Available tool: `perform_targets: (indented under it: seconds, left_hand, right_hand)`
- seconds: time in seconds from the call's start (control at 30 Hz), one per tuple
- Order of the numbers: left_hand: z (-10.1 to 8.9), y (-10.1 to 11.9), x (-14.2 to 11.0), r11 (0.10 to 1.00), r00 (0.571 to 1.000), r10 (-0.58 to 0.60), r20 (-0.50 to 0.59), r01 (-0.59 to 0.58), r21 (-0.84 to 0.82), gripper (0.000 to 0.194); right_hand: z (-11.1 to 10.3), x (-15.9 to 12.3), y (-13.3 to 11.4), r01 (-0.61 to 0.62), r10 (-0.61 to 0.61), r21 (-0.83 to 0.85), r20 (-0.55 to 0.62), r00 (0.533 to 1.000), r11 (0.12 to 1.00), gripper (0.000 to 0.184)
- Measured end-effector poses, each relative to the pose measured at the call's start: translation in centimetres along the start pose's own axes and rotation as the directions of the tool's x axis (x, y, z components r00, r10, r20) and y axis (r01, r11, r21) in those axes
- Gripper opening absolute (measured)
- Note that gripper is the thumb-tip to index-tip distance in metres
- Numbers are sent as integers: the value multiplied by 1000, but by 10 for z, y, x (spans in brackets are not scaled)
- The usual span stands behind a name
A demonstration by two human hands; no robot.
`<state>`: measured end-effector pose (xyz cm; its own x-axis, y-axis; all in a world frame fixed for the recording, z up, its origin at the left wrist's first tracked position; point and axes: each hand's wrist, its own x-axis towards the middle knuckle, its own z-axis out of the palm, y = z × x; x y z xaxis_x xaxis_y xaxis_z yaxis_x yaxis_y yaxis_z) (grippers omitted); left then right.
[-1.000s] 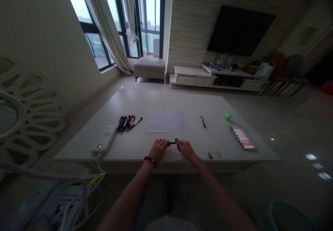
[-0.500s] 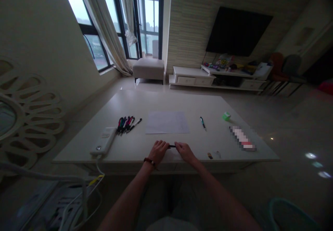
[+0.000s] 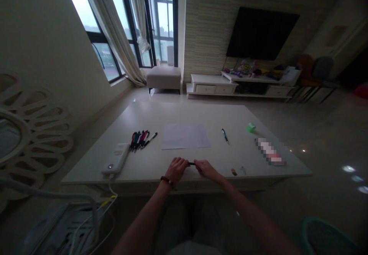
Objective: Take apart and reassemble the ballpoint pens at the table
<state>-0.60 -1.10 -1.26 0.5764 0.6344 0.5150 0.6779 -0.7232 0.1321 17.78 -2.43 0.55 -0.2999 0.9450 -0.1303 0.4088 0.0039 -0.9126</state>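
Observation:
My left hand [image 3: 176,170] and my right hand [image 3: 206,169] sit close together at the near edge of the white table [image 3: 86,172], pinching a short black pen [image 3: 191,163] between them. Most of the pen is hidden by my fingers. Left of my hands lies a row of several coloured pens [image 3: 140,140], and a white sheet of paper [image 3: 186,136] lies straight ahead. A single dark pen [image 3: 224,135] rests to the right of the sheet. A dark bead bracelet circles my left wrist.
A white corded device [image 3: 116,159] lies at the table's left edge. On the right are a green cube-like object [image 3: 251,127], a blurred tube [image 3: 269,151] and two small scraps [image 3: 234,171]. White cables [image 3: 94,213] hang below the left corner.
My hands still hold the black pen and have shifted little. The whole scene sits slightly lower and turned in the view, as the head camera moved.

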Motion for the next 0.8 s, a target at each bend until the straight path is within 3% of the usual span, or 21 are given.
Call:
perform_targets:
  seconds: [0.1,0.2,0.27,0.33,0.43,0.5,0.6,0.7,0.73,0.8]
  left_hand:
    - [0,-1,-1,1000,1000,15,-3,-15,7,17]
    - [0,-1,0,1000,1000,23,7,-23,8,16]
    - [0,-1,1,999,999,37,13,-37,-5,16]
    - [-1,0,2,998,998,64,19,-63,-31,19]
    - [-3,1,6,991,992,113,50,-110,-73,25]
    - [-4,1,10,991,991,119,65,-114,-68,28]
    - [-6,-4,15,1000,998,5,62,-5,-2,41]
    - [-4,-16,20,980,974,-194,114,187,73,50]
    - [-2,-20,21,966,957,-253,143,241,98,52]
    - [2,-26,22,942,922,-330,204,306,138,53]
  right_hand:
    - [2,3,4,-119,117,38,62,991,992,51]
    - [-6,-2,-6,-12,14,-240,7,1000,971,50]
    - [-10,-7,-19,121,-163,-508,-38,986,853,40]
    - [-10,-10,-33,202,-273,-687,6,962,698,31]
    - [-9,-10,-45,253,-230,-778,143,963,575,24]
    - [-12,-10,-42,233,-161,-771,171,972,592,20]
    - [-27,-16,-24,117,-100,-638,63,993,761,17]
    - [-49,-21,-3,36,-73,-218,-163,984,975,11]
    - [-57,-21,1,50,-53,-18,-247,968,999,8]
    - [-73,-21,4,158,4,364,-406,914,918,5]
